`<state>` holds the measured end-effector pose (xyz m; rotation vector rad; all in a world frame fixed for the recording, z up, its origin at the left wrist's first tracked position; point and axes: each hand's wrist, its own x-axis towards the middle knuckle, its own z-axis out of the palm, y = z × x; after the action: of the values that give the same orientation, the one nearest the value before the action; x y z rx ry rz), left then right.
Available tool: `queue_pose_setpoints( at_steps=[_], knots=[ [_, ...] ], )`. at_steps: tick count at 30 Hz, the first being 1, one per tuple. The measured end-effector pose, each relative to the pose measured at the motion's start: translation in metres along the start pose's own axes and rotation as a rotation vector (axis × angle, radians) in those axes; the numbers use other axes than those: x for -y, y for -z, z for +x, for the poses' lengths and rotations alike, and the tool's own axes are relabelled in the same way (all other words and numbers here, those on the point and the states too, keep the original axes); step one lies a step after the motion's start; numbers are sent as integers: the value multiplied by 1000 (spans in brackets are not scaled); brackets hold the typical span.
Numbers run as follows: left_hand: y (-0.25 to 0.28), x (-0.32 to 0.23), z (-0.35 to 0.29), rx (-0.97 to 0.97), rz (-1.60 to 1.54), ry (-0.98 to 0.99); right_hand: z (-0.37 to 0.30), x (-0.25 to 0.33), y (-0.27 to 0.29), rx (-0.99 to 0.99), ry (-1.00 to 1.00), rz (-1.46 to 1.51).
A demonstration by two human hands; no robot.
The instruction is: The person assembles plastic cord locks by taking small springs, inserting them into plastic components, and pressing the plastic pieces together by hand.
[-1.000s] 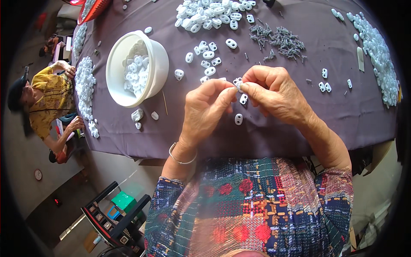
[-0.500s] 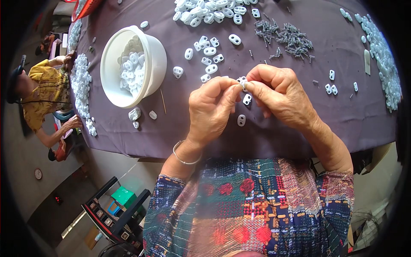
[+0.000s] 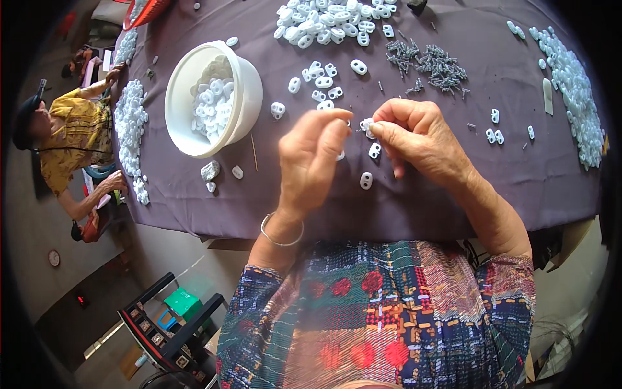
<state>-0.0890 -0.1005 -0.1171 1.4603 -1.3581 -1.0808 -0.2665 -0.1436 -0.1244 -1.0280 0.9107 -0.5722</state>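
Note:
My right hand (image 3: 421,139) pinches a small white plastic cord lock (image 3: 367,127) between thumb and forefinger. Just left of it, apart from the piece, is my left hand (image 3: 314,159); motion smears its fingers, and whether they hold anything cannot be made out. A two-holed cord lock (image 3: 374,150) lies on the cloth close under my right fingertips, and an oval one (image 3: 366,180) is nearer to me. Beyond my left hand several loose white pieces (image 3: 324,82) are scattered, one partly hidden by its fingers. Small metal springs (image 3: 444,68) form a grey pile beyond my right hand.
A white tub (image 3: 249,97) of white pieces stands at left, beside a thin stick (image 3: 254,152) and a whitish lump (image 3: 210,170). White parts are heaped at the far middle (image 3: 324,23), right edge (image 3: 580,97) and left edge (image 3: 129,123). A person in yellow (image 3: 71,129) sits at left.
My left hand has drawn away from the cord lock, moving left, and its fingers are now blurred. My right hand keeps its pinch. The whole view has shifted slightly.

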Motion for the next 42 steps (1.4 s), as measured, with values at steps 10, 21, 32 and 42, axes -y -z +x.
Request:
queue_pose_setpoints(
  at_steps=[10, 21, 32, 42],
  knots=[
    [20, 6, -29, 21, 479, -115, 5, -4, 6, 50, 56, -22],
    [-10, 5, -45, 99, 697, -315, 5, -9, 6, 60, 82, 15],
    [10, 3, -37, 70, -549, 364, -1, -3, 0, 42, 110, -45],
    [18, 4, -29, 117, -808, 515, -13, 12, -8, 141, 113, -52]
  ],
)
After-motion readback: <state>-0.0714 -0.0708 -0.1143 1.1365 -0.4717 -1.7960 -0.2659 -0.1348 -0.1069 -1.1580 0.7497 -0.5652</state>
